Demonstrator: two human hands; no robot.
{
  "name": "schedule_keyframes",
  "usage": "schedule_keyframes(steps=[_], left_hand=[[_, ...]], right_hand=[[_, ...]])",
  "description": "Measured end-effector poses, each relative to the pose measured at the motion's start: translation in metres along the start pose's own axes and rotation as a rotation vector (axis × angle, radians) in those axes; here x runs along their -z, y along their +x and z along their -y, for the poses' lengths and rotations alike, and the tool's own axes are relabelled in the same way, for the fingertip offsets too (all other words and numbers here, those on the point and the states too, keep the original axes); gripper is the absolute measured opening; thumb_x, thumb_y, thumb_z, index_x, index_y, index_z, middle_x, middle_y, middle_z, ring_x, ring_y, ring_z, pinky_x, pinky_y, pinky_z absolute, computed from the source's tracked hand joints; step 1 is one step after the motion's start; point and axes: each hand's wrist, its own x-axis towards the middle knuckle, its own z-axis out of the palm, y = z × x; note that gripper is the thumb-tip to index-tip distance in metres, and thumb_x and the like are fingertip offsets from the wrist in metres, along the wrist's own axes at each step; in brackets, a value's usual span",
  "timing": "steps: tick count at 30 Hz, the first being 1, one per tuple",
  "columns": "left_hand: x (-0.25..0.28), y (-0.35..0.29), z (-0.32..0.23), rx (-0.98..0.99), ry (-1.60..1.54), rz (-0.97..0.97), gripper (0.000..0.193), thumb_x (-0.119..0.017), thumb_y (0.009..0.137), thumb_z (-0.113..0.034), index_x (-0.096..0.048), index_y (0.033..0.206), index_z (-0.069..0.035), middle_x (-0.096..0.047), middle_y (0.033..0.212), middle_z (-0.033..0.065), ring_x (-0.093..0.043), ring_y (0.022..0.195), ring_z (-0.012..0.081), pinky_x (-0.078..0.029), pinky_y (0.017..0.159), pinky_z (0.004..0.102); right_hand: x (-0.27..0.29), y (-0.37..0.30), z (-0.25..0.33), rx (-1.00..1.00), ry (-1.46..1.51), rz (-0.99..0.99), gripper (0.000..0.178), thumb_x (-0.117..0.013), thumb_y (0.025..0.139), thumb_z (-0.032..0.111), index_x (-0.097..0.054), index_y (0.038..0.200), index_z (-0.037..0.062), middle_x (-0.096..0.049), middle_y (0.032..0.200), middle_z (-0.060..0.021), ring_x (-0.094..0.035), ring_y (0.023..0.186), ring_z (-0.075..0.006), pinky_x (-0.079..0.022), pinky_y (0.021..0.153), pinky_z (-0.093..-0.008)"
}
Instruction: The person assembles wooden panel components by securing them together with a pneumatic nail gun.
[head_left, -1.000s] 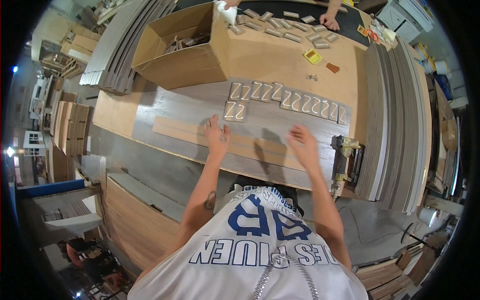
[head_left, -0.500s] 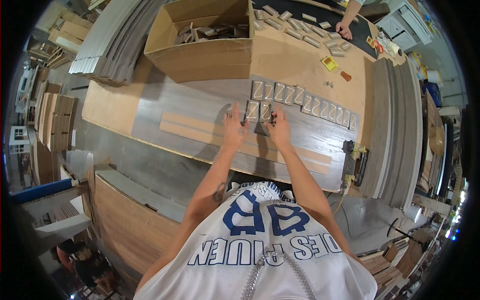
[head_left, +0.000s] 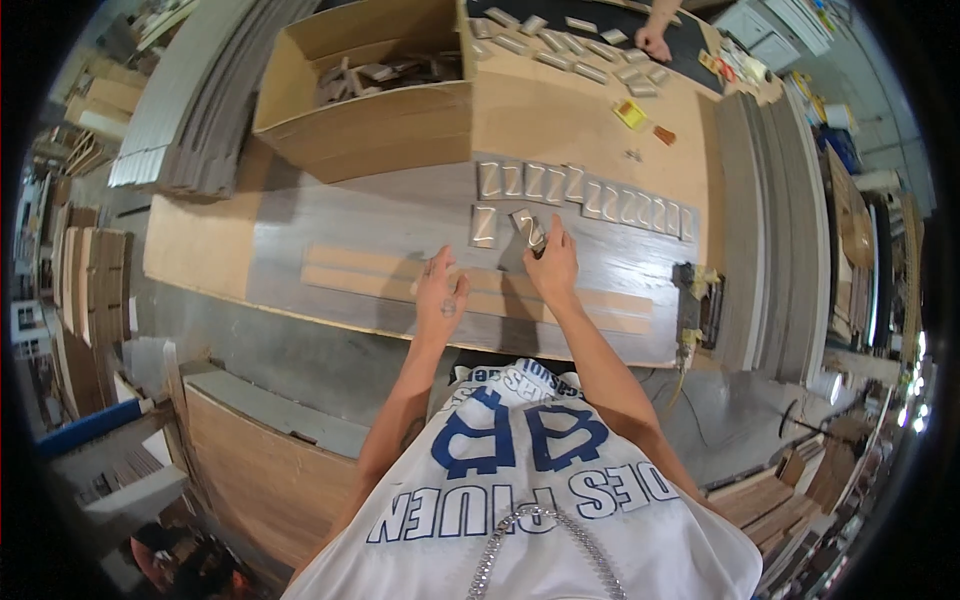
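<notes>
My right hand (head_left: 555, 268) grips a small grey block (head_left: 527, 228) by its near right edge, thumb against it. This block sits tilted and has a pale zigzag bead on its face. Just left of it, another such block (head_left: 484, 227) lies straight on the grey wood-grain panel (head_left: 365, 215). Beyond both, a row of matching blocks (head_left: 537, 183) runs to the right, each with a zigzag bead. My left hand (head_left: 440, 298) is empty with fingers apart, over the tan strips (head_left: 365, 268) nearer me.
A cardboard box (head_left: 370, 135) of loose pieces stands at the far left. Long board stacks (head_left: 175, 125) flank the table. At right lies a nail gun (head_left: 690, 305). Another person's hand (head_left: 653, 43) rests near scattered blocks (head_left: 555, 60) and a yellow box (head_left: 629, 114).
My left hand has drawn back toward me and left, away from the blocks. The block at my right hand has turned from straight to tilted and stands apart from its neighbour.
</notes>
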Motion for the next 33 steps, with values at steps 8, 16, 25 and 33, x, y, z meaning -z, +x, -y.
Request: schedule_keyframes(steps=[8,16,25,33], left_hand=[[-0.085,-0.034,-0.068,-0.422,0.059,0.570,0.035,-0.067,0.090,-0.020,-0.064,0.122,-0.006,-0.064,0.124,0.0135,-0.060,0.117,0.0344,-0.045,0.104,0.0470],[-0.158,-0.042,-0.108,-0.690,0.407,0.749,0.064,-0.066,0.091,-0.034,-0.049,0.140,0.003,-0.041,0.153,0.0185,-0.031,0.146,0.0347,-0.019,0.122,0.0507],[-0.191,-0.062,-0.130,-0.436,0.579,0.743,0.060,-0.066,0.091,-0.035,-0.052,0.136,0.002,-0.047,0.143,0.0180,-0.039,0.134,0.0365,-0.029,0.112,0.0516],[-0.162,-0.048,-0.132,-0.669,0.482,0.873,0.060,-0.062,0.096,-0.045,-0.053,0.132,0.002,-0.055,0.124,0.0216,-0.052,0.116,0.0388,-0.042,0.103,0.0462]], right_hand=[[0.158,-0.067,-0.137,-0.218,0.363,-0.205,0.081,-0.077,0.079,0.005,-0.038,0.150,0.0001,-0.065,0.109,-0.0157,-0.065,0.097,-0.0246,-0.053,0.090,-0.0369],[0.161,-0.121,-0.235,-0.196,0.089,-0.167,0.077,-0.075,0.080,0.006,-0.039,0.147,-0.0002,-0.059,0.117,-0.0232,-0.059,0.107,-0.0383,-0.050,0.094,-0.0435],[0.168,-0.127,-0.232,-0.163,0.005,-0.172,0.070,-0.074,0.081,0.007,-0.042,0.143,0.0025,-0.057,0.120,-0.0225,-0.054,0.112,-0.0420,-0.048,0.095,-0.0481],[0.181,-0.109,-0.235,0.175,0.214,0.190,0.072,-0.069,0.080,0.001,-0.041,0.146,0.0053,-0.059,0.121,-0.0213,-0.056,0.114,-0.0393,-0.048,0.095,-0.0465]])
